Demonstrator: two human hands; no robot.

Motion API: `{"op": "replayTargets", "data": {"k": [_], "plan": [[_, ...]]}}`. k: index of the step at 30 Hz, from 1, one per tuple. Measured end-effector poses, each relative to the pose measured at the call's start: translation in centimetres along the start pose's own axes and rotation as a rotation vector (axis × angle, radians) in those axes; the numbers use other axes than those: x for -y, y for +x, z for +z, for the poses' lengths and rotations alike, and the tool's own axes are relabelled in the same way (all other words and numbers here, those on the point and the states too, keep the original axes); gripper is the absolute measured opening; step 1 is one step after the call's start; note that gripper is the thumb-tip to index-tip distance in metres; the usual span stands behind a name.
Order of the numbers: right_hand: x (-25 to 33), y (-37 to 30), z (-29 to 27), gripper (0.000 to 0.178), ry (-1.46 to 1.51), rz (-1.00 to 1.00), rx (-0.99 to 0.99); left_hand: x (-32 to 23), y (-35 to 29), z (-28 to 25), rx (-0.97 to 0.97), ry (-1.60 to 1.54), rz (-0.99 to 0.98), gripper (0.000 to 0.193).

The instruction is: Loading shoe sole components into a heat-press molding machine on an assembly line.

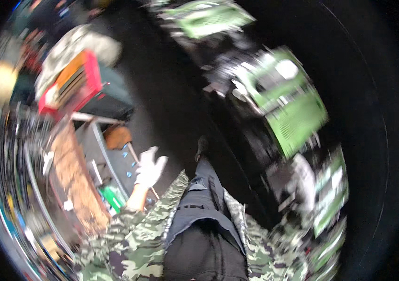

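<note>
My left hand [150, 167], in a white glove, hangs beside a workbench with its fingers spread and nothing in them. The bench's shelf side, with a green box [112, 198] and small blue bits on the surface below, is nearest to it. My right hand [304, 180] shows as a whitish, motion-smeared shape at the end of a camouflage sleeve. It is close to a green-covered machine [329, 192] on the right; its fingers and anything in them cannot be made out.
Ahead on the left stands a red and dark tool cabinet [94, 77] with a pale cloth [80, 47] behind it. A worn wooden bench top [75, 173] runs along my left, past racks of rods [12, 140]. Green machines [286, 98] line the right side of the dark floor [171, 98].
</note>
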State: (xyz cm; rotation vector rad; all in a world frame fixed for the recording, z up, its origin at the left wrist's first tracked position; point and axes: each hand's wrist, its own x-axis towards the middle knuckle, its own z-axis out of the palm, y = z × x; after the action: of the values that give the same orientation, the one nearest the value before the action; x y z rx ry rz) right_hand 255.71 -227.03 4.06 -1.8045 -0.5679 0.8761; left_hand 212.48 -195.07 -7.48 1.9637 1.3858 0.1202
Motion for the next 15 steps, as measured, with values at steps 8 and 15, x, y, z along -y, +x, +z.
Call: {"op": "replayTargets", "data": {"k": [8, 15], "plan": [[9.4, 16.7, 34.4, 0.040, -0.249, -0.122, 0.848, 0.2, 11.0, -5.7, 0.179, -0.078, -0.147, 0.060], [18.1, 33.5, 46.5, 0.038, -0.568, -0.512, 0.985, 7.3, 21.4, -8.4, 0.008, -0.035, -0.218, 0.059]]}}
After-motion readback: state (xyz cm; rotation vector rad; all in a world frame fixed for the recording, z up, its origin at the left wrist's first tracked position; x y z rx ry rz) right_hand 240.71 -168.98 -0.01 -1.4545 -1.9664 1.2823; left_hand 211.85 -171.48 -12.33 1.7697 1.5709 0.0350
